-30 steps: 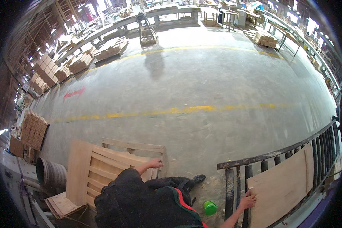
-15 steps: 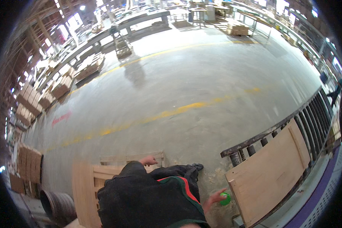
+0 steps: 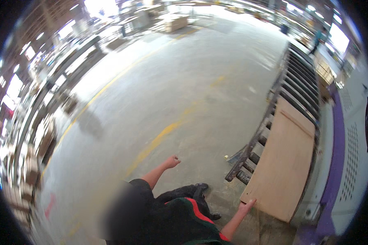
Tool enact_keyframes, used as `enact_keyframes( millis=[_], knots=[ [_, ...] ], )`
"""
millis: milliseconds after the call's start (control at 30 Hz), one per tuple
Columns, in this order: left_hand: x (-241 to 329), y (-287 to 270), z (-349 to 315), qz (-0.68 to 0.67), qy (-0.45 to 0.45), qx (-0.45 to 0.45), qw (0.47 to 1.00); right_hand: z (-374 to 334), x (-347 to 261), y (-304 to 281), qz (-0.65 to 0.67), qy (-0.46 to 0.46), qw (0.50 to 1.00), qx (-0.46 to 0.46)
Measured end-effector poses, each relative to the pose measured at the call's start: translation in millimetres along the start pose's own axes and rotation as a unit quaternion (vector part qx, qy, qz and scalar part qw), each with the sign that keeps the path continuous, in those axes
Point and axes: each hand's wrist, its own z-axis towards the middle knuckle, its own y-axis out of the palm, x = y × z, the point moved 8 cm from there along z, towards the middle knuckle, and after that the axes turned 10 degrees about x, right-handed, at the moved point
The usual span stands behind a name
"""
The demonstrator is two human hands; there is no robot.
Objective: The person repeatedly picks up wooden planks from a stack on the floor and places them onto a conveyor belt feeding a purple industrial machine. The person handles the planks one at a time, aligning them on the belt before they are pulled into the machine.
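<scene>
A long pale wooden panel (image 3: 284, 159) with a raised batten (image 3: 296, 123) across its far part lies on a roller conveyor (image 3: 300, 75) at my right. My right hand (image 3: 246, 205) is closed on the panel's near left corner, thumb on top; fingers underneath are partly hidden. Out in front of my body, over the grey floor, my left hand (image 3: 173, 161) is held with its fingers curled. Whether anything is inside it is hidden.
A purple and pale grey machine housing (image 3: 337, 163) borders the conveyor on the right. Stacked wood (image 3: 30, 169) lines the left side. A yellow line (image 3: 161, 136) crosses the concrete floor. Far right, another person (image 3: 317, 39) stands beyond the conveyor.
My view has turned right, bringing the conveyor closer. My right hand has moved onto the panel's corner; the round green object it held is out of sight. My left arm now reaches farther forward.
</scene>
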Motion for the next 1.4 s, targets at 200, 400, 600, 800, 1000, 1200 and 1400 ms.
enact_keyframes(
  millis=[200, 400, 600, 800, 1000, 1200, 1400],
  knots=[
    [56, 36, 71, 0.129, 0.122, -0.111, 0.978, -42, 8, -5, 0.151, 0.138, 0.965, 0.162],
    [95, 96, 63, 0.073, 0.12, -0.177, 0.974, -156, 15, -86, 0.145, 0.151, 0.945, 0.252],
    [127, 143, -2, 0.135, 0.27, -0.263, 0.916, -278, 66, -148, 0.151, 0.19, 0.895, 0.375],
    [241, 171, -47, 0.046, 0.394, -0.286, 0.873, -379, 150, -229, 0.18, 0.107, 0.857, 0.47],
    [373, 180, -54, -0.022, 0.52, -0.219, 0.825, -428, 145, -216, 0.142, 0.187, 0.83, 0.506],
    [541, 303, -34, 0.02, 0.611, -0.236, 0.756, -485, 205, -241, -0.024, 0.296, 0.731, 0.615],
    [670, 472, 59, 0.079, 0.695, -0.274, 0.66, -470, 173, -189, -0.001, 0.3, 0.787, 0.539]
  ],
)
